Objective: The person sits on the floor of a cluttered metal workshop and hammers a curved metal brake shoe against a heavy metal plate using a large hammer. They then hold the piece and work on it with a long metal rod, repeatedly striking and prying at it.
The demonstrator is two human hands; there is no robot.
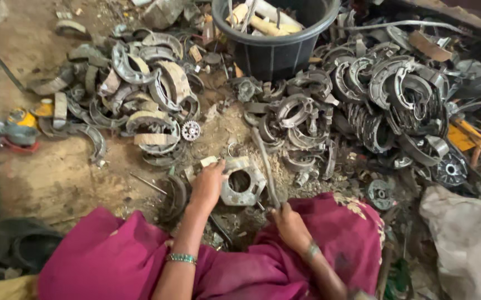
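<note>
My left hand [207, 186] rests on the left edge of a square grey metal casting [244, 180] with a round hole, which lies on the dirt in front of me. My right hand [289, 223] is closed round the lower end of a long thin metal rod [265, 164] that slants up and away past the casting's right side. Both forearms wear bangles, and magenta cloth [112, 261] covers my knees at the bottom of the view.
Heaps of curved metal brake shoes lie at the left [146, 94], the middle [296, 116] and the right [390, 94]. A black plastic tub [276, 50] of scrap stands at the top. A small gear [190, 130], a white sack [468, 239] and a yellow object [23, 118] lie around.
</note>
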